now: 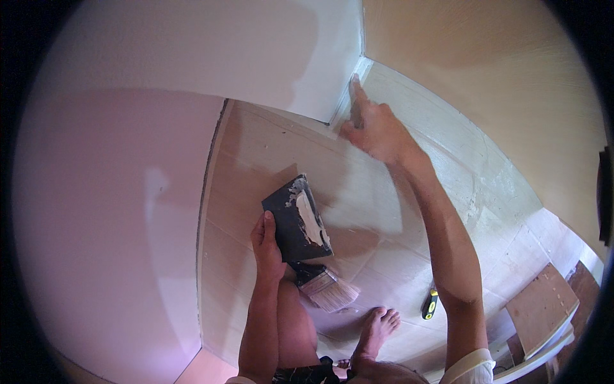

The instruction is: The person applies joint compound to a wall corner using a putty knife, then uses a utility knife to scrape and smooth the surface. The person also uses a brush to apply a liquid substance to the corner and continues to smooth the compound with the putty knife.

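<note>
My left hand (pixel 268 246) grips the edge of a dark, flat, squarish plate (pixel 284 214), its thumb on top. White putty (pixel 310 217) is smeared along the plate's right side. Just below that hand a wide paintbrush (pixel 329 289) with pale bristles shows; whether the same hand holds it is hidden. My right hand (pixel 377 131) reaches far forward to the foot of the white wall (pixel 256 48), at the corner. Its index finger points along the wall's lower edge, the other fingers curled. Something greyish shows between finger and thumb, too blurred to name.
A yellow-and-black handled tool (pixel 430 304) lies on the tiled floor (pixel 377 269) near my bare foot (pixel 377 329). A tan wall panel (pixel 486 83) rises at the right. A brown board (pixel 542 310) leans by a white curved object at lower right. A pinkish wall (pixel 115 224) stands left.
</note>
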`<state>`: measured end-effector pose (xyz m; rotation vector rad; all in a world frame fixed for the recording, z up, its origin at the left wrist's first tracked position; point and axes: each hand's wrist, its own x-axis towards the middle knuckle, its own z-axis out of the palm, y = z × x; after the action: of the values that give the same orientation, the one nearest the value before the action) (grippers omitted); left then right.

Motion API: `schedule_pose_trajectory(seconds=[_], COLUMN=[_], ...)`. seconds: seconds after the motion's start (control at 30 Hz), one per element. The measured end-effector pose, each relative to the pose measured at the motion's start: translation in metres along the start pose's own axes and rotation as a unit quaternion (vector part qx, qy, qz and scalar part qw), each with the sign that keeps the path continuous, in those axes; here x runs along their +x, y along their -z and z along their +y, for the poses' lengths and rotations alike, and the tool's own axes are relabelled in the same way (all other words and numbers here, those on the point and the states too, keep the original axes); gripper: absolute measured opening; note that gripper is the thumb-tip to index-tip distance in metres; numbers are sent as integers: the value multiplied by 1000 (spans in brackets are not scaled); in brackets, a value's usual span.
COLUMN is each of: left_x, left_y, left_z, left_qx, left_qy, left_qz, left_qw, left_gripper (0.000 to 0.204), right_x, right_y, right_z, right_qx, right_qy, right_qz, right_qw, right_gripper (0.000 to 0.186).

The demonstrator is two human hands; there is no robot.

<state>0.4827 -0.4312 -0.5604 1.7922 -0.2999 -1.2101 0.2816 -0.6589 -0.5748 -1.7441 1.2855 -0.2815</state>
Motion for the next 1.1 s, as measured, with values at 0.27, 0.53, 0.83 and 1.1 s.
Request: schedule_pose_trajectory(seconds=[0.27, 0.53, 0.83, 1.1], left_x=[-2, -2, 1, 0], left_y=[-2, 0, 5, 3], left_z=[2, 3, -4, 0], left_qx=[-13, -11, -15, -21], left_qy=[7, 4, 14, 20], left_qz=[-3, -1, 5, 10], left_qw=[1000, 1000, 1000, 1000], left_gripper=[37, 38, 40, 39], right_x=[-39, -46, -15, -56], right_y=[-44, -45, -34, -58], right_z=[-12, -12, -6, -27], right_qx=[-5, -31, -121, -126], right_qy=[9, 4, -6, 7], right_qz=[-27, 36, 34, -20], right_qw=[1000, 999, 992, 992], right_gripper=[92, 89, 90, 83])
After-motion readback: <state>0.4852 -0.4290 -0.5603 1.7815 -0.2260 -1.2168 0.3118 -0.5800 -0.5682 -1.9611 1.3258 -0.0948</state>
